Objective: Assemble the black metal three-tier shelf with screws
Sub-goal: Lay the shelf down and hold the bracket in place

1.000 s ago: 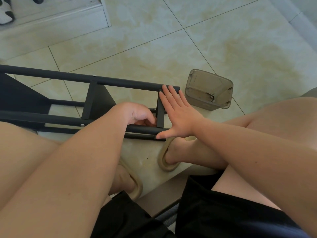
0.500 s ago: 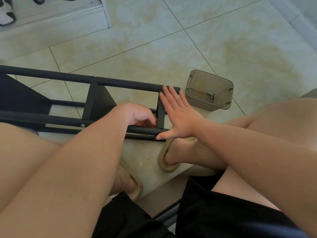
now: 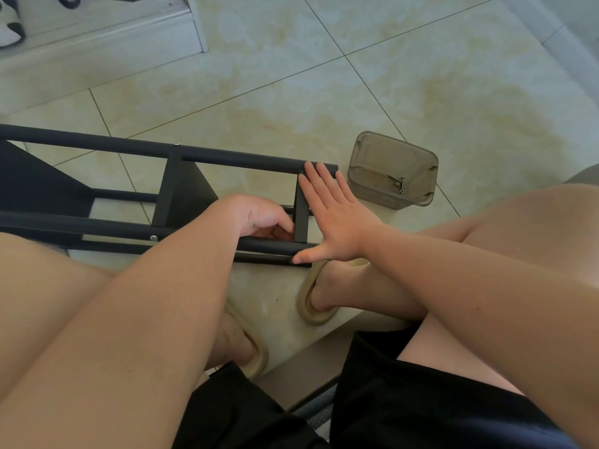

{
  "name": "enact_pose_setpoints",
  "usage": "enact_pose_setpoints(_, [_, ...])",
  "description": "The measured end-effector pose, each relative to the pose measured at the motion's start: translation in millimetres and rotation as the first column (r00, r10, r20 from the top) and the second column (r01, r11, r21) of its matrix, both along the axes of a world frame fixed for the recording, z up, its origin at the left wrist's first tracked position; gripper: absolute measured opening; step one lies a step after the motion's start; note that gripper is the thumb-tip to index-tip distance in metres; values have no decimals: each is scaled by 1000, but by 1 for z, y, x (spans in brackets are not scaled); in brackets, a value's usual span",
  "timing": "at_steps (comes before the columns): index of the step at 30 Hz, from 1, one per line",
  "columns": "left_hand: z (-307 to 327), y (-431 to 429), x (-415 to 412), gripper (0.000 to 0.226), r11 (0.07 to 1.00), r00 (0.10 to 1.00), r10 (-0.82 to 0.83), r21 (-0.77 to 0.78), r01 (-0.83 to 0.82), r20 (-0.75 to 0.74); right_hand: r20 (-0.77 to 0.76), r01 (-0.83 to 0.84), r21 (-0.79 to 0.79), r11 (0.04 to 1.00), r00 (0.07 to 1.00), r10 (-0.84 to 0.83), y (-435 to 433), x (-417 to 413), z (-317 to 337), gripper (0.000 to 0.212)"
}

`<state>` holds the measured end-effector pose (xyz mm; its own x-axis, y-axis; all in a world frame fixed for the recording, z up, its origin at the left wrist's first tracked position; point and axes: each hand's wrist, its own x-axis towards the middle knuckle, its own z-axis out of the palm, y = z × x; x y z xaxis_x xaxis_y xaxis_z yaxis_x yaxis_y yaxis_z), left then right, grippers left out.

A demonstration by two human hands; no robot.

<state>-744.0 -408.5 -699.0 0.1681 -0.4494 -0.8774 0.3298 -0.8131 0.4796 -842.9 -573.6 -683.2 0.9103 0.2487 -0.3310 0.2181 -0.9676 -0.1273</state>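
Left hand (image 3: 259,218) and right hand (image 3: 337,222) unmoved, shelf (image 3: 243,160) lying lengthwise left-to-right

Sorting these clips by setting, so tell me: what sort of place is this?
Probably a home, indoors: a glossy beige tiled floor, a raised step with sandals on it, and the seated person wears soft slippers while building the black shelf frame on the floor.
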Motion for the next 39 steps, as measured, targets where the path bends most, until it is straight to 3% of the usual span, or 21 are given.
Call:
enact_pose_setpoints(4, [-6,-2,0,27,998,988,-55,45,49,145,6,-3,-5,1000,1000,3,0,0,0,140])
enact_pose_setpoints(13, [-1,2,2,22,1000,999,-26,-11,26,-20,2,-1,1,1000,1000,0,-1,0,0,140])
enact_pose_setpoints(19, [-1,0,0,25,999,994,-44,28,41,97,8,-1,7,1000,1000,1,0,0,-1,141])
enact_pose_setpoints(23, [-1,-1,0,14,999,997,-51,13,51,57,7,-1,7,1000,1000,1,-1,0,-1,141])
enact_pose_setpoints(31, [1,2,1,18,1000,998,-16,-18,15,-53,11,-3,2,1000,1000,2,0,-1,-2,140])
enact_pose_setpoints(39, [0,0,-1,22,998,998,-56,5,56,25,7,1,8,1000,1000,-1,0,-1,-2,141])
